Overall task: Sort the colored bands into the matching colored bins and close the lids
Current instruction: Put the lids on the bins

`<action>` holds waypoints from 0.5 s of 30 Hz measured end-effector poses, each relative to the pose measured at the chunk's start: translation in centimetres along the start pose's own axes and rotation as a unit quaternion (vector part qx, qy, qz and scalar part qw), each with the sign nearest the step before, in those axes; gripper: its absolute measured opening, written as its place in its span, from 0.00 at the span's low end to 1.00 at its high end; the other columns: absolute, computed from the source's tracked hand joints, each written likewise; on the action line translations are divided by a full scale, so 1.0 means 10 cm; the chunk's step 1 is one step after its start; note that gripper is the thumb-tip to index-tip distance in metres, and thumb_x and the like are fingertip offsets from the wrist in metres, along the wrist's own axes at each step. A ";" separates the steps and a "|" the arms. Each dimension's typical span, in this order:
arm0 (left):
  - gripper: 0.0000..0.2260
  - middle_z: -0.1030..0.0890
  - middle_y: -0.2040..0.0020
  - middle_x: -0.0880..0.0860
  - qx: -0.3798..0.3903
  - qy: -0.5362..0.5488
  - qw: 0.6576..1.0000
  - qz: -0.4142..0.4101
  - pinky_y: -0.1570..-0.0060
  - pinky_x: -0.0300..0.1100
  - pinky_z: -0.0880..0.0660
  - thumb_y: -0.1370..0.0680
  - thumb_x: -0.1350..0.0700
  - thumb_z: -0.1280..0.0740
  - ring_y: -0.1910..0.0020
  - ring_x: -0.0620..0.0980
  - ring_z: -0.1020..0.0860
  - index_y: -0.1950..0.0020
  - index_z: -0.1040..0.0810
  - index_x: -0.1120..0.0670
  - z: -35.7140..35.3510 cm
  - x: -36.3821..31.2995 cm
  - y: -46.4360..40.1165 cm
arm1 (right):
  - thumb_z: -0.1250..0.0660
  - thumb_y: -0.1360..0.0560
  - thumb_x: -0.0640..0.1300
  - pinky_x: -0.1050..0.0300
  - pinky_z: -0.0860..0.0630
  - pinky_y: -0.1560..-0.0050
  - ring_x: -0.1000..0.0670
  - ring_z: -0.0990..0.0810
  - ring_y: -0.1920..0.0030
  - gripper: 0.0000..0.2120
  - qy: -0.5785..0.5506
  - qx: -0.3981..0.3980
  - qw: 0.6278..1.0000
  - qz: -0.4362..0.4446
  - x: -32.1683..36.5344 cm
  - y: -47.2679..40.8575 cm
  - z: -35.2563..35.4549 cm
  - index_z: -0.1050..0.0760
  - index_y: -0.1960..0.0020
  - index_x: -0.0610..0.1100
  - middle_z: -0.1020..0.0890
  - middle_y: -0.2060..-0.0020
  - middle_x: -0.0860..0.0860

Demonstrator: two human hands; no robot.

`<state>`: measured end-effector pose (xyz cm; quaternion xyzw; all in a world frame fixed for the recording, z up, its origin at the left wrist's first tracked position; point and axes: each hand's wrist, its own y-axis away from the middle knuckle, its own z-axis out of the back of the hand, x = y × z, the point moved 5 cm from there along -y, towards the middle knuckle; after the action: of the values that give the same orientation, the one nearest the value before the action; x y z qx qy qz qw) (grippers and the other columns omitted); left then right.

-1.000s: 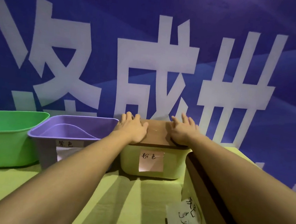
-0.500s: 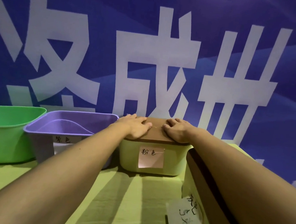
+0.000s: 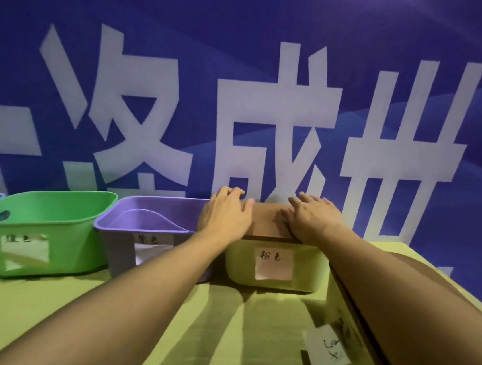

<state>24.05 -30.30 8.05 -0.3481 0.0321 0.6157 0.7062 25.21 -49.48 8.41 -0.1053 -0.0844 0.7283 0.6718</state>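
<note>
Left hand (image 3: 226,215) lies flat, fingers relaxed, on the left end of the brown lid (image 3: 265,223); right hand (image 3: 314,219) likewise flat on its right end. Neither hand grasps anything. Lid sits on the pale bin (image 3: 304,273) with the pink label, at the back of the green worktop (image 3: 100,316). Judgement: lid is light, stiff board; press evenly near both ends. Purple bin (image 3: 153,211) and green bin (image 3: 42,221) stand open.

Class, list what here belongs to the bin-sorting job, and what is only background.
Job:
left hand
right hand
brown lid
yellow bin
purple bin
green bin

Background:
blue banner
table cloth
</note>
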 end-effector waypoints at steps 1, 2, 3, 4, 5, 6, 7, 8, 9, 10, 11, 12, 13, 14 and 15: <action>0.20 0.29 0.27 0.51 -0.005 0.006 1.000 0.002 0.35 0.53 0.26 0.15 0.43 0.42 0.30 0.53 0.28 0.25 0.30 0.50 0.13 0.05 0.05 | 0.54 0.14 0.60 0.43 0.35 0.25 0.42 0.30 0.26 0.27 -0.022 -0.015 1.000 0.011 0.17 0.07 0.09 0.35 0.23 0.48 0.30 0.24 0.46; 0.20 0.29 0.27 0.51 -0.009 0.009 1.000 0.002 0.35 0.53 0.26 0.15 0.43 0.42 0.30 0.53 0.28 0.25 0.30 0.50 0.26 0.12 0.12 | 0.53 0.14 0.60 0.44 0.35 0.25 0.42 0.31 0.25 0.26 -0.047 -0.024 0.998 0.027 0.37 0.14 0.17 0.36 0.22 0.48 0.31 0.24 0.46; 0.20 0.29 0.27 0.51 -0.016 0.007 1.000 0.001 0.34 0.53 0.26 0.15 0.44 0.42 0.30 0.54 0.28 0.25 0.30 0.50 0.40 0.19 0.20 | 0.52 0.14 0.60 0.44 0.35 0.25 0.43 0.32 0.24 0.26 -0.063 -0.033 0.996 0.049 0.59 0.22 0.24 0.36 0.22 0.49 0.32 0.23 0.47; 0.20 0.29 0.27 0.51 -0.023 0.002 1.000 -0.001 0.34 0.54 0.26 0.15 0.44 0.42 0.30 0.54 0.28 0.25 0.30 0.50 0.53 0.28 0.29 | 0.51 0.14 0.60 0.45 0.35 0.25 0.44 0.32 0.24 0.26 -0.075 -0.045 0.994 0.072 0.81 0.30 0.31 0.37 0.21 0.50 0.33 0.22 0.47; 0.20 0.28 0.27 0.52 -0.029 -0.005 1.000 0.001 0.33 0.54 0.27 0.15 0.44 0.42 0.29 0.55 0.28 0.25 0.29 0.50 0.66 0.40 0.38 | 0.51 0.14 0.60 0.45 0.35 0.25 0.45 0.33 0.23 0.26 -0.087 -0.053 0.991 0.091 1.02 0.39 0.37 0.36 0.21 0.50 0.32 0.22 0.48; 0.20 0.28 0.27 0.52 -0.035 -0.015 0.999 0.010 0.32 0.54 0.28 0.15 0.44 0.42 0.29 0.55 0.28 0.26 0.29 0.50 0.80 0.54 0.48 | 0.50 0.14 0.60 0.46 0.33 0.26 0.45 0.31 0.24 0.26 -0.106 -0.061 0.987 0.101 1.22 0.48 0.42 0.35 0.22 0.49 0.31 0.23 0.48; 0.20 0.28 0.27 0.53 -0.038 -0.027 0.999 0.022 0.31 0.54 0.30 0.15 0.45 0.41 0.29 0.56 0.28 0.26 0.28 0.51 0.93 0.69 0.57 | 0.50 0.14 0.59 0.46 0.31 0.28 0.45 0.29 0.27 0.25 -0.129 -0.071 0.984 0.104 1.41 0.56 0.45 0.34 0.23 0.48 0.28 0.25 0.48; 0.19 0.27 0.27 0.54 -0.043 -0.034 0.998 0.034 0.31 0.53 0.31 0.15 0.45 0.41 0.29 0.57 0.28 0.26 0.28 0.52 1.06 0.86 0.67 | 0.49 0.14 0.58 0.47 0.28 0.31 0.44 0.26 0.30 0.24 -0.148 -0.082 0.980 0.107 1.60 0.63 0.46 0.32 0.24 0.48 0.26 0.27 0.47; 0.19 0.27 0.28 0.55 -0.048 -0.035 0.997 0.046 0.31 0.52 0.31 0.15 0.46 0.40 0.30 0.58 0.28 0.27 0.27 0.52 1.18 1.03 0.80 | 0.47 0.14 0.57 0.46 0.26 0.34 0.44 0.24 0.33 0.23 -0.165 -0.090 0.976 0.113 1.79 0.71 0.47 0.30 0.26 0.47 0.24 0.30 0.47; 0.19 0.26 0.28 0.55 -0.053 -0.034 0.996 0.059 0.31 0.51 0.31 0.15 0.46 0.40 0.30 0.58 0.28 0.27 0.27 0.52 1.31 1.20 0.92 | 0.46 0.14 0.56 0.46 0.25 0.37 0.43 0.23 0.35 0.22 -0.181 -0.090 0.972 0.121 1.99 0.78 0.46 0.29 0.27 0.46 0.23 0.31 0.46; 0.19 0.27 0.27 0.55 -0.057 -0.036 0.995 0.077 0.31 0.51 0.31 0.15 0.45 0.40 0.30 0.58 0.28 0.27 0.27 0.52 1.48 1.41 1.08 | 0.46 0.14 0.56 0.45 0.25 0.38 0.41 0.22 0.36 0.21 -0.197 -0.089 0.967 0.131 2.25 0.87 0.47 0.28 0.28 0.46 0.22 0.32 0.45; 0.20 0.27 0.27 0.54 -0.057 -0.040 0.994 0.090 0.31 0.51 0.31 0.15 0.45 0.41 0.30 0.57 0.28 0.26 0.28 0.51 1.58 1.55 1.19 | 0.46 0.14 0.55 0.45 0.25 0.39 0.40 0.22 0.37 0.21 -0.208 -0.088 0.964 0.138 2.41 0.92 0.45 0.28 0.28 0.46 0.22 0.32 0.45; 0.20 0.28 0.27 0.54 -0.057 -0.046 0.992 0.105 0.31 0.51 0.31 0.15 0.44 0.41 0.29 0.57 0.28 0.25 0.29 0.51 1.71 1.72 1.33 | 0.45 0.14 0.54 0.45 0.26 0.39 0.39 0.23 0.37 0.20 -0.213 -0.086 0.962 0.147 2.61 0.98 0.44 0.28 0.28 0.46 0.22 0.33 0.44; 0.21 0.28 0.26 0.54 -0.058 -0.055 0.990 0.120 0.31 0.51 0.31 0.15 0.44 0.42 0.29 0.57 0.28 0.25 0.29 0.51 1.85 1.89 1.46 | 0.45 0.15 0.54 0.45 0.26 0.39 0.38 0.23 0.37 0.20 -0.218 -0.084 0.960 0.155 2.82 1.03 0.44 0.27 0.29 0.46 0.22 0.33 0.44; 0.21 0.29 0.26 0.54 -0.061 -0.064 0.987 0.135 0.31 0.51 0.31 0.15 0.44 0.42 0.29 0.57 0.29 0.24 0.30 0.51 1.99 2.07 1.59 | 0.45 0.15 0.54 0.45 0.26 0.39 0.38 0.23 0.36 0.20 -0.223 -0.079 0.958 0.164 3.04 1.09 0.43 0.27 0.29 0.46 0.22 0.33 0.43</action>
<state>7.25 -2.20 6.08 -0.3428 -0.0039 0.7272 0.5947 11.28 -19.98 8.46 -0.0054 -0.2713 0.8247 0.4963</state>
